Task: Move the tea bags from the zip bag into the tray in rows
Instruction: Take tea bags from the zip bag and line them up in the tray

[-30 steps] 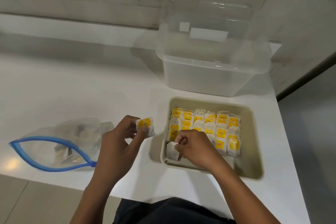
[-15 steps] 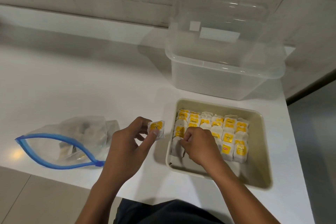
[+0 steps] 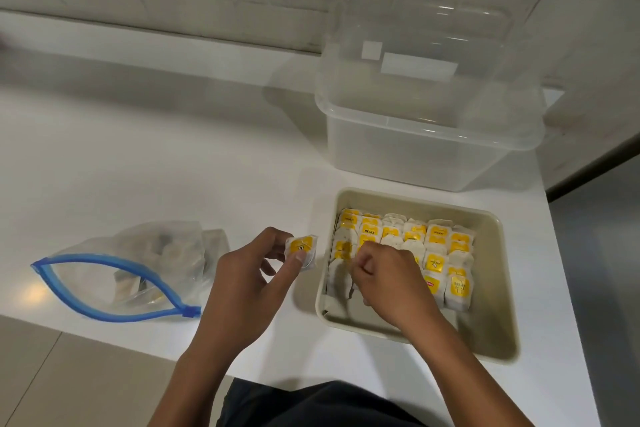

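Tea bag (image 3: 302, 250) is the thing the coming move turns on: in our head view we hold it pinched between thumb and fingers of our left hand (image 3: 249, 274), its yellow label facing up toward us, just left of the tray (image 3: 498, 333) and clear of the desk (image 3: 173, 156). The open slot lies to its right, at the near left of the tray, where the front row stops short; the bag's flat face would have to stand upright and parallel to the rows (image 3: 440, 253) already packed there. Our right hand (image 3: 388, 284) is nearer that slot, already inside the tray with fingers curled over the near left bags. We cannot tell whether it pinches one or only presses them back. We judge the left hand must pass its bag over the tray's left wall, and the right hand itself sits in the way of the gap.

The zip bag (image 3: 138, 274) lies well to the left on the desk, mouth open toward us, with a few bags left inside. A clear box (image 3: 429, 135) stands just behind the tray, out of the path.
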A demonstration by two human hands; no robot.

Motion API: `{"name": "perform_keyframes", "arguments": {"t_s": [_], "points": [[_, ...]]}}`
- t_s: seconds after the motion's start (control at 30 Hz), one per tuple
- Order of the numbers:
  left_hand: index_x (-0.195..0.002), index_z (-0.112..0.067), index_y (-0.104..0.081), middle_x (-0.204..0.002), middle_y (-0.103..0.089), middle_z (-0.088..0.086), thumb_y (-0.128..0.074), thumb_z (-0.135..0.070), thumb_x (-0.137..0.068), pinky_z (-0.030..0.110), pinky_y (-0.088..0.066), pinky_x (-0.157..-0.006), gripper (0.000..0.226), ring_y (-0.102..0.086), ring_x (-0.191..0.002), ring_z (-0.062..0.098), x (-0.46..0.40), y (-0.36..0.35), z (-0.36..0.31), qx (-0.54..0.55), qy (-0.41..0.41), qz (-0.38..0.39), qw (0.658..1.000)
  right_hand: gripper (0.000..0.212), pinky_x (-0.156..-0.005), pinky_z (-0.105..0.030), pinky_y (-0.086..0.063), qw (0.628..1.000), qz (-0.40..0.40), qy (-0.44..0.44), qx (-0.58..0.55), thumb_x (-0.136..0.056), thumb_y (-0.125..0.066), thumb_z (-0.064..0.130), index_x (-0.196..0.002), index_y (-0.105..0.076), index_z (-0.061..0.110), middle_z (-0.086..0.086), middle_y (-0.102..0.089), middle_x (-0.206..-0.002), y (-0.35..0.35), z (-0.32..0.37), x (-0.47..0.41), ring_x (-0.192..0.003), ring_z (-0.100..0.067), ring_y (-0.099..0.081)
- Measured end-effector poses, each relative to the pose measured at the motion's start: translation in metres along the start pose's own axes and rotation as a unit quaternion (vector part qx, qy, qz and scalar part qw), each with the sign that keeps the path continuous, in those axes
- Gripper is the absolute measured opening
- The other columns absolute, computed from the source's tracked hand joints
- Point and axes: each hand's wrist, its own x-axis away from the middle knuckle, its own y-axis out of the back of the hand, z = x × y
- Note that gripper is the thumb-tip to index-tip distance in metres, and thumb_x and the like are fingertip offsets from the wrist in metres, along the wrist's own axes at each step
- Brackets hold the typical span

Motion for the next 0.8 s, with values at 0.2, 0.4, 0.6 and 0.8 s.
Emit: {"name": "perform_keyframes", "arguments": {"t_s": [0.2, 0.4, 0.6, 0.8], "points": [[-0.086, -0.041, -0.058, -0.088, -0.064, -0.034, -0.069, -0.031, -0.09, 0.007, -0.043, -0.059, 0.016, -0.061, -0.082, -0.002, -0.001, 0.0, -0.003, -0.002, -0.005, -0.004, 1.0, 0.022, -0.071, -0.038, -0.054, 0.988, 0.115, 0.066, 0.085, -0.094, -0.05, 0.027, -0.076, -0.064, 0.025, 0.003, -0.061, -0.071, -0.003, 0.0, 0.015, -0.077, -0.02, -0.06], [-0.084, -0.042, -0.06, -0.087, -0.064, -0.026, -0.072, -0.031, -0.089, 0.015, -0.045, -0.055, 0.017, -0.06, -0.076, 0.003, -0.001, -0.005, -0.011, 0.007, -0.019, -0.012, 1.0, 0.022, -0.072, -0.037, -0.054, 0.989, 0.113, 0.063, 0.076, -0.095, -0.052, 0.03, -0.08, -0.068, 0.03, 0.006, -0.064, -0.074, -0.003, -0.004, 0.012, -0.077, -0.017, -0.061], [-0.083, -0.033, -0.07, -0.075, -0.062, -0.018, -0.075, -0.032, -0.087, 0.011, -0.034, -0.056, 0.007, -0.052, -0.062, 0.004, -0.004, -0.021, -0.018, 0.043, -0.009, 0.05, 0.998, 0.019, -0.071, -0.015, -0.048, 0.983, 0.031, 0.045, -0.174, -0.091, -0.067, 0.021, -0.102, -0.074, 0.035, 0.02, -0.072, -0.094, 0.044, 0.001, 0.024, -0.085, 0.003, -0.065], [-0.086, -0.034, -0.075, -0.067, -0.06, -0.023, -0.077, -0.039, -0.084, 0.012, -0.036, -0.061, 0.005, -0.057, -0.071, 0.005, -0.009, -0.044, -0.032, 0.038, -0.008, 0.117, 0.992, 0.01, -0.066, -0.018, -0.046, 0.967, 0.036, 0.106, -0.23, -0.089, -0.072, 0.018, -0.095, -0.074, 0.026, 0.009, -0.071, -0.088, 0.064, 0.003, 0.031, -0.072, -0.007, -0.06]]}}
